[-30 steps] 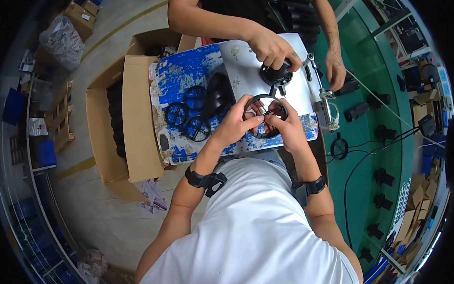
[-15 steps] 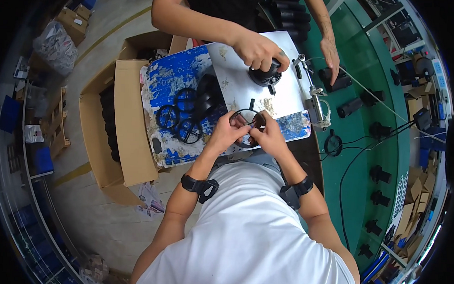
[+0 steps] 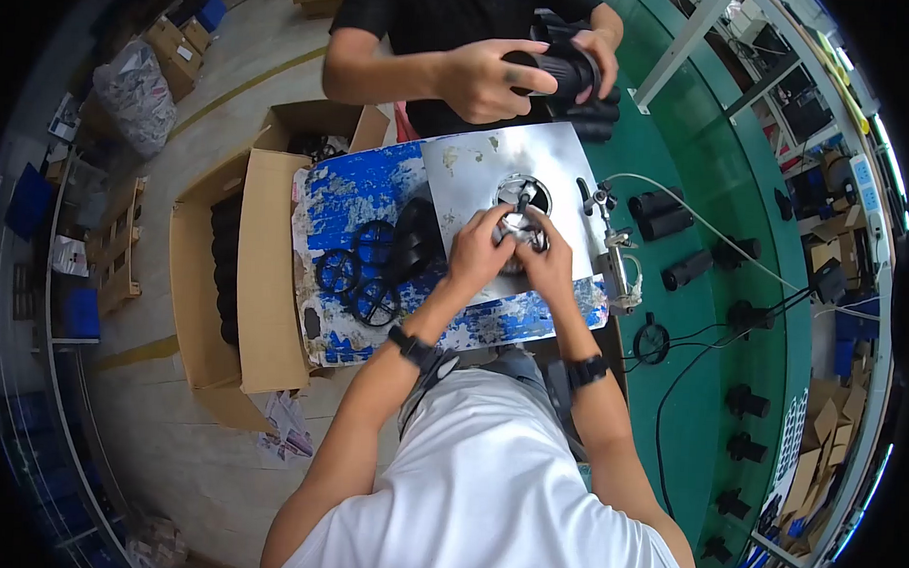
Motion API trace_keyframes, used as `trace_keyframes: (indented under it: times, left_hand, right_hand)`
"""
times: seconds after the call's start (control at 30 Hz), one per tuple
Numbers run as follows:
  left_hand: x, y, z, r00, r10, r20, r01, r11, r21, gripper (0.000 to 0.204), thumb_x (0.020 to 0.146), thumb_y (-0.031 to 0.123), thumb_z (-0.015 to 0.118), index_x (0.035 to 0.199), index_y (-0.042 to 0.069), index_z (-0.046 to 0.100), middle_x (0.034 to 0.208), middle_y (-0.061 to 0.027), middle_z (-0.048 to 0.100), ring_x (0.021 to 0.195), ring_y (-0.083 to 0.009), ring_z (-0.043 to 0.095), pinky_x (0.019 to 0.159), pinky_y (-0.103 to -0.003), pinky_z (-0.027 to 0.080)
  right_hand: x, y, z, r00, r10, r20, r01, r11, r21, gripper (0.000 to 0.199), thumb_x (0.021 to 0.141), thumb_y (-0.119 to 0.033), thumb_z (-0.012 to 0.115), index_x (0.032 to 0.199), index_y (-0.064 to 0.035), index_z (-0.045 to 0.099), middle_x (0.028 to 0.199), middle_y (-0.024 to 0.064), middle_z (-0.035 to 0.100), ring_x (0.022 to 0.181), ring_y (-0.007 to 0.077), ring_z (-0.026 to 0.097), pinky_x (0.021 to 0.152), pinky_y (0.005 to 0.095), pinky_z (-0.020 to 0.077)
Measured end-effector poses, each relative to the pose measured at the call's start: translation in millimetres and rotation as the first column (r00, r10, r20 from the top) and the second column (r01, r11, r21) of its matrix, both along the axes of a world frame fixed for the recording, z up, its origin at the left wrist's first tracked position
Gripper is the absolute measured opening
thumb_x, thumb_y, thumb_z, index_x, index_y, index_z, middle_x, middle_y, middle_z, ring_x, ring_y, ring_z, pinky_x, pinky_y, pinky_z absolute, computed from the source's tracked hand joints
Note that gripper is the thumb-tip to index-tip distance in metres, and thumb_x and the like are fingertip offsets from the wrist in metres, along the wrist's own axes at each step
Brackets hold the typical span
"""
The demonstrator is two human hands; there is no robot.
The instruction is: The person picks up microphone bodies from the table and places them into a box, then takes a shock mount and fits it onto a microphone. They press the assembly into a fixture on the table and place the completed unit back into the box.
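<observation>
Grey sheet metal — a worn plate (image 3: pixel 458 179) laid over a blue, paint-chipped board (image 3: pixel 352 195) — is the landmark here. At the plate's middle, beside a round hole (image 3: pixel 523 191), the left hand (image 3: pixel 479 247) and right hand (image 3: pixel 547 262) meet, fingers curled and closed together on a small round part (image 3: pixel 517 226). It shows only between the fingertips, silvery with dark bits, and its exact form cannot be made out.

Left of the plate, on the blue board, lie several black spoked rings (image 3: pixel 360 276) and a black rounded housing (image 3: pixel 414 241). Further left stands an open cardboard box (image 3: pixel 239 277) with more black pieces inside. At the plate's right edge a small metal fixture (image 3: pixel 615 265) stands with a hose running off over the green bench (image 3: pixel 713 323), where black cylinders (image 3: pixel 676 247) are scattered. Beyond the plate's far edge another person's hands (image 3: pixel 492 80) hold a black cylinder.

The part looks stiff and light — probably rigid enough to pinch firmly, best by its rim with both thumbs steadying. Being small, it could slip.
</observation>
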State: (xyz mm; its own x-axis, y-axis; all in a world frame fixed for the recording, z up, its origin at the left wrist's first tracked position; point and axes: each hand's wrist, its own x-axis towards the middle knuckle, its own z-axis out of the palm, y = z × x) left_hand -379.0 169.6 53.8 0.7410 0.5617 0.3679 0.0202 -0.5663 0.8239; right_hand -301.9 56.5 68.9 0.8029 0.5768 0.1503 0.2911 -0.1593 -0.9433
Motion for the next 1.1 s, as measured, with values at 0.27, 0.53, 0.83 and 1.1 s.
trace_keyframes:
  times: [0.27, 0.53, 0.83, 1.1]
  left_hand:
    - [72.4, 61.2, -15.8, 0.947, 0.006, -0.322, 0.105, 0.94, 0.325, 0.049, 0.076, 0.023, 0.067, 0.122, 0.008, 0.058, 0.136, -0.0156, 0.046, 0.128, -0.0368, 0.036, 0.109, -0.044, 0.027]
    - [54.7, 35.9, -35.7, 0.923, 0.029, -0.383, 0.121, 0.925, 0.361, 0.07, 0.088, 0.033, 0.054, 0.143, 0.001, 0.024, 0.149, -0.016, 0.03, 0.139, -0.0395, 0.019, 0.112, -0.053, 0.012]
    - [47.8, 51.9, -24.5, 0.89, -0.068, -0.45, 0.235, 0.916, 0.324, 0.08, 0.085, 0.044, 0.057, 0.142, -0.002, 0.026, 0.15, -0.0174, 0.026, 0.14, -0.0384, 0.016, 0.113, -0.052, 0.011]
    - [27.9, -12.0, -24.8, 0.843, 0.242, -0.481, -0.014, 0.903, 0.43, 0.086, 0.088, 0.045, 0.055, 0.14, -0.013, 0.02, 0.148, -0.0316, 0.019, 0.139, -0.0461, 0.01, 0.112, -0.055, 0.007]
  right_hand:
    - [92.3, 21.1, -35.3, 0.83, 0.066, 0.553, 0.108, 0.955, -0.276, 0.046, 0.074, -0.021, 0.069, 0.12, -0.0168, 0.062, 0.118, 0.0144, 0.055, 0.109, 0.0355, 0.05, 0.097, 0.0427, 0.0397]
    - [86.9, 23.9, -39.5, 0.806, -0.034, 0.591, 0.182, 0.964, -0.192, 0.033, 0.083, -0.008, 0.058, 0.115, -0.0151, 0.065, 0.116, 0.0119, 0.058, 0.11, 0.0311, 0.051, 0.095, 0.0389, 0.0414]
    - [76.8, 26.3, -40.5, 0.751, -0.046, 0.658, 0.281, 0.925, -0.256, 0.039, 0.078, -0.006, 0.059, 0.114, -0.0182, 0.065, 0.112, 0.0091, 0.06, 0.107, 0.0303, 0.052, 0.093, 0.0399, 0.042]
    - [112.7, 53.7, -38.4, 0.808, 0.301, 0.507, -0.148, 0.936, -0.32, 0.038, 0.079, -0.014, 0.055, 0.115, -0.0135, 0.064, 0.121, 0.0119, 0.058, 0.115, 0.0307, 0.051, 0.099, 0.0415, 0.0384]
